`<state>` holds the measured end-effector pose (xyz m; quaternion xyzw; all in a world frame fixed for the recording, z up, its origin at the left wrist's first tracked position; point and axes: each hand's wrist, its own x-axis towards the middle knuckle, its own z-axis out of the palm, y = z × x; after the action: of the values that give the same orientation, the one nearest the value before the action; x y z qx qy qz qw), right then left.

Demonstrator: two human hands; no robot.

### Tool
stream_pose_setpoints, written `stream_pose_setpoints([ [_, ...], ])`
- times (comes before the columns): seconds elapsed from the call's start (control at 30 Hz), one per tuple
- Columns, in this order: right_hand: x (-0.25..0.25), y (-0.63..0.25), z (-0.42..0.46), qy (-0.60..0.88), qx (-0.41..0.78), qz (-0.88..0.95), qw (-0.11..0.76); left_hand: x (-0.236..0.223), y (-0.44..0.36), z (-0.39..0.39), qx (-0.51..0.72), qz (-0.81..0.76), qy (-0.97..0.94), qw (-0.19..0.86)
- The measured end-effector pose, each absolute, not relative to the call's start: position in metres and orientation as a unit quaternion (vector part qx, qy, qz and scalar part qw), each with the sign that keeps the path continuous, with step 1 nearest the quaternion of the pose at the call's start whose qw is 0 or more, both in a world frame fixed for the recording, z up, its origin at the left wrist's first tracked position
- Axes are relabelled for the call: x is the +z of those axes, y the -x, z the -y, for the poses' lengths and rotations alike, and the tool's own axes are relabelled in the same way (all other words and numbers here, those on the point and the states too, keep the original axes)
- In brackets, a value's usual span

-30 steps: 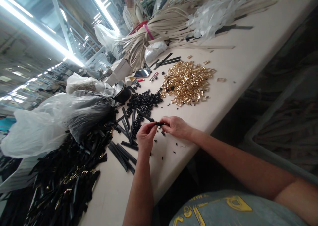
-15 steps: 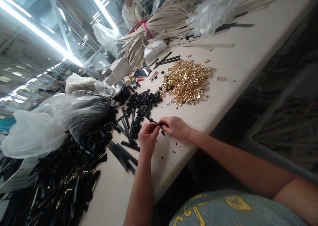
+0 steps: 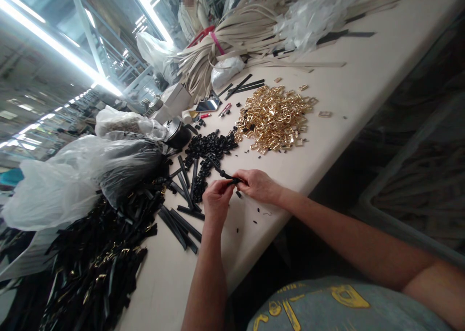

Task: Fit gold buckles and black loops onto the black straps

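A narrow black strap [image 3: 225, 175] is pinched between my two hands above the near part of the table. My left hand [image 3: 217, 197] is closed on its lower part, thumb and fingertips together. Opposite it, my right hand [image 3: 256, 185] grips the strap's right end, where a bit of gold shows at the fingers. The strap's free end sticks out up and to the left, with a small black loop around it. Just beyond my hands lies a heap of small black loops [image 3: 209, 149]. Farther right is a pile of gold rectangular buckles [image 3: 275, 118].
Loose black strips [image 3: 179, 229] lie left of my hands, beside a large heap of black straps with gold buckles [image 3: 98, 268]. Clear plastic bags [image 3: 83, 171], a metal mug [image 3: 177, 132], a phone [image 3: 208, 105] and beige strips [image 3: 240, 28] sit farther back. A person [image 3: 192, 13] is behind.
More of the black strap now sticks out up and left from between my fingers, and its small loop has come into view. Both hands stay in nearly the same place.
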<state>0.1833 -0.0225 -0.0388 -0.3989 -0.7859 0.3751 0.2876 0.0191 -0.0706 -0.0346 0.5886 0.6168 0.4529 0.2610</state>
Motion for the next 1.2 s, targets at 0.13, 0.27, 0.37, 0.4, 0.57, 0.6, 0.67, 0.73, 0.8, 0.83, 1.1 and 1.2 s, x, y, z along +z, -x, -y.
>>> stream_pose_setpoints([
  [0.13, -0.039, -0.183, 0.022, 0.399, 0.389, 0.775, 0.299, -0.030, -0.019, 0.072, 0.452, -0.620, -0.563, 0.308],
  [0.27, -0.040, -0.184, 0.021, 0.388, 0.402, 0.771, 0.306, -0.028, -0.020, 0.072, 0.459, -0.638, -0.512, 0.348],
  [0.37, -0.040, -0.186, 0.021, 0.376, 0.408, 0.769, 0.317, -0.029, -0.022, 0.070, 0.469, -0.644, -0.501, 0.339],
  [0.4, -0.039, -0.186, 0.021, 0.374, 0.412, 0.767, 0.319, -0.029, -0.023, 0.069, 0.469, -0.645, -0.501, 0.335],
  [0.57, -0.036, -0.187, 0.021, 0.373, 0.458, 0.732, 0.341, -0.031, -0.029, 0.068, 0.489, -0.646, -0.481, 0.333],
  [0.6, -0.037, -0.187, 0.020, 0.367, 0.470, 0.723, 0.348, -0.031, -0.030, 0.069, 0.496, -0.641, -0.471, 0.348],
  [0.67, -0.041, -0.186, 0.018, 0.350, 0.495, 0.709, 0.360, -0.031, -0.031, 0.069, 0.511, -0.622, -0.449, 0.387],
  [0.73, -0.044, -0.185, 0.017, 0.337, 0.517, 0.697, 0.366, -0.032, -0.031, 0.069, 0.530, -0.601, -0.422, 0.424],
  [0.8, -0.047, -0.184, 0.017, 0.328, 0.533, 0.688, 0.368, -0.033, -0.031, 0.069, 0.550, -0.586, -0.393, 0.447],
  [0.83, -0.046, -0.184, 0.018, 0.325, 0.537, 0.686, 0.368, -0.034, -0.031, 0.069, 0.559, -0.582, -0.380, 0.452],
  [1.1, -0.035, -0.185, 0.024, 0.361, 0.466, 0.706, 0.394, -0.033, -0.038, 0.070, 0.579, -0.587, -0.366, 0.431],
  [1.2, -0.036, -0.184, 0.025, 0.379, 0.454, 0.695, 0.408, -0.031, -0.035, 0.069, 0.590, -0.583, -0.332, 0.450],
])
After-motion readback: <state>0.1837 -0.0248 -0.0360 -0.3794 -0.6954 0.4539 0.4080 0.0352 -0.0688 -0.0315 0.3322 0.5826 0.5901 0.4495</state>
